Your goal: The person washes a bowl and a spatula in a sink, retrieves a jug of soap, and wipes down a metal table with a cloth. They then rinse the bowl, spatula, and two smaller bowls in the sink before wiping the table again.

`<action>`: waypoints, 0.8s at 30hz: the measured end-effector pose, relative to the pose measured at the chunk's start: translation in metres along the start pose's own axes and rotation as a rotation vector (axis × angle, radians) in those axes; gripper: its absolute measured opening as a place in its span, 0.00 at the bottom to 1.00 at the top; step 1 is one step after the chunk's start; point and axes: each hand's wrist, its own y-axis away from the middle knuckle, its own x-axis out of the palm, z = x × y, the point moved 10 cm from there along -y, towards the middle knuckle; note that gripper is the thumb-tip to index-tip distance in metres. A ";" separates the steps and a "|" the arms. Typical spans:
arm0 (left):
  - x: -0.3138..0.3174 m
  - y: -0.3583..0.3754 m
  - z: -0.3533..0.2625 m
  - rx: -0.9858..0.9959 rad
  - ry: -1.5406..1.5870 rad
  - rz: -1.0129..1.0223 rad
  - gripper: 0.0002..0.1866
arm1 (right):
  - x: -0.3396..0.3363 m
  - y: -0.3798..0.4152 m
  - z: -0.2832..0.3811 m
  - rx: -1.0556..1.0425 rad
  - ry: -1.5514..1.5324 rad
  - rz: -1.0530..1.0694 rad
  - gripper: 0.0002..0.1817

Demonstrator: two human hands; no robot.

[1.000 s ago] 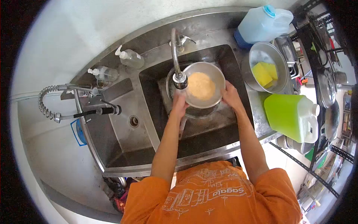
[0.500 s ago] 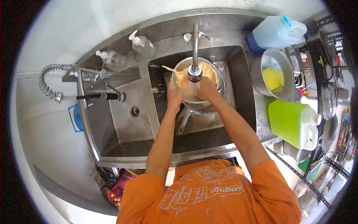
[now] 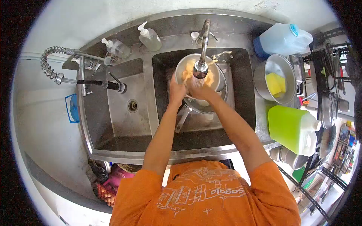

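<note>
A round metal bowl (image 3: 193, 57) is tilted in the right-hand sink basin, with pale orange, lumpy residue (image 3: 189, 71) inside. My left hand (image 3: 177, 92) is closed on its left rim. Inside the lower part of the bowl is my right hand (image 3: 201, 92), its fingers hidden by the spray and the bowl. Water streams from the spray faucet head (image 3: 200, 70) directly above it. Beneath the bowl lies a metal pan, its handle (image 3: 183, 119) pointing toward me.
Left of the basin is a second basin (image 3: 128, 122) with its own spring faucet (image 3: 56, 77). Pump bottles (image 3: 150, 39) stand behind. To the right are a blue-liquid jug (image 3: 281, 38), a pot (image 3: 260, 81) with yellow sponges (image 3: 276, 83), and a green-liquid jug (image 3: 288, 126).
Orange residue flung out at the bowl's left is gone from there; a splash now shows at its upper right. My right hand has shifted slightly toward the bowl's near side.
</note>
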 end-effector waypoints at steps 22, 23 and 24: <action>0.101 0.125 -0.063 0.741 -0.461 0.214 0.38 | -0.046 0.212 -0.046 0.390 0.269 -0.410 0.31; 0.093 0.115 -0.057 0.717 -0.433 0.129 0.36 | -0.063 0.205 -0.035 0.348 0.323 -0.487 0.31; 0.085 0.100 -0.044 0.694 -0.403 0.049 0.34 | -0.067 0.190 -0.030 0.367 0.433 -0.422 0.31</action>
